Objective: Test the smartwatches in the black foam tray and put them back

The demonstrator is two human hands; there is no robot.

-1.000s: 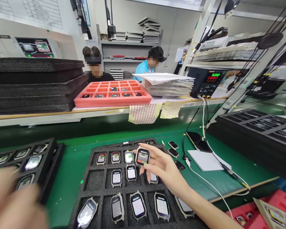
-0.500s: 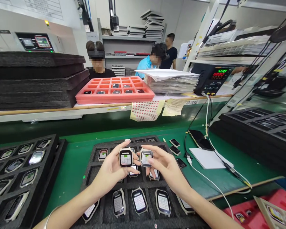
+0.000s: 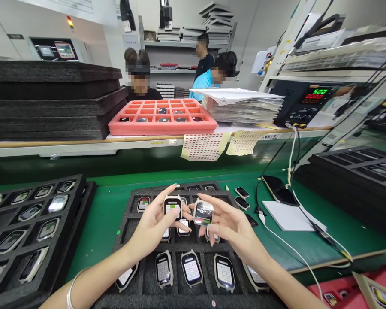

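My left hand (image 3: 152,225) pinches a small smartwatch body (image 3: 173,207) with a lit screen, thumb on its face. My right hand (image 3: 233,227) holds a second watch body (image 3: 203,213) by its edges, its screen tilted and glaring. Both hover side by side, close together, above a black foam tray (image 3: 138,266) on the green bench. The tray's pockets hold several more watch bodies with lit screens, such as one (image 3: 191,268) in the near row.
Another black foam tray (image 3: 73,201) with watch bodies lies at the left. A phone (image 3: 278,190), white pad (image 3: 291,216) and cable (image 3: 291,249) sit at the right. Behind are a pink tray (image 3: 162,126), stacked foam sheets (image 3: 51,103), a power supply (image 3: 304,103) and three people.
A second ago only my right hand held a watch; my left hand came in from the lower left with another. Since then both watches have stayed together and the right one tilted.
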